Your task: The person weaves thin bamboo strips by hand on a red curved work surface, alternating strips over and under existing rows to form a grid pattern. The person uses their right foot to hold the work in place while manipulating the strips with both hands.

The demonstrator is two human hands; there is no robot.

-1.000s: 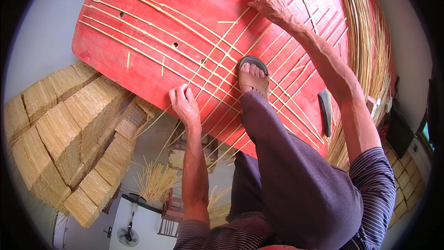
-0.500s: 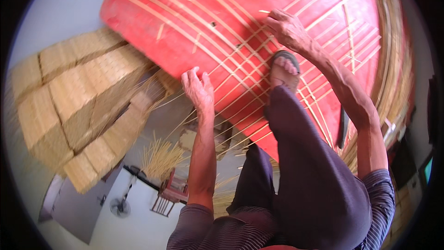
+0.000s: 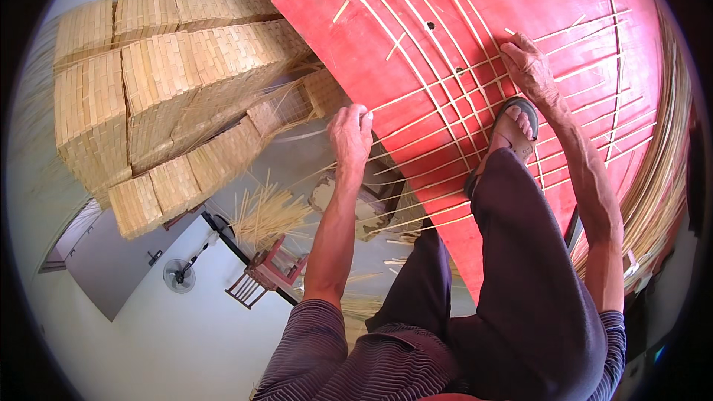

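Observation:
On a red board (image 3: 356, 37), thin pale bamboo strips (image 3: 453, 96) cross in an open lattice. My left hand (image 3: 350, 134) is at the board's left edge, fingers curled round the end of the uppermost crosswise strip. Farther right, my right hand (image 3: 526, 65) is closed over the lattice near that same strip, and a short strip tip pokes out beyond its fingers. What lies inside its grip is mostly hidden. My sandalled foot (image 3: 515, 125) presses on the lattice just below the right hand.
Stacked woven bamboo bundles (image 3: 163, 82) stand at the left. A heap of loose strips (image 3: 271, 208) lies on the floor, near a small wooden chair (image 3: 271, 267) and a fan (image 3: 179, 276). Long strips in a thick bundle (image 3: 653, 193) line the right side.
The view has turned, so the board appears farther right. My left hand's fingers, looser before, are now curled closed at the strip's end. The right hand stays closed over the lattice.

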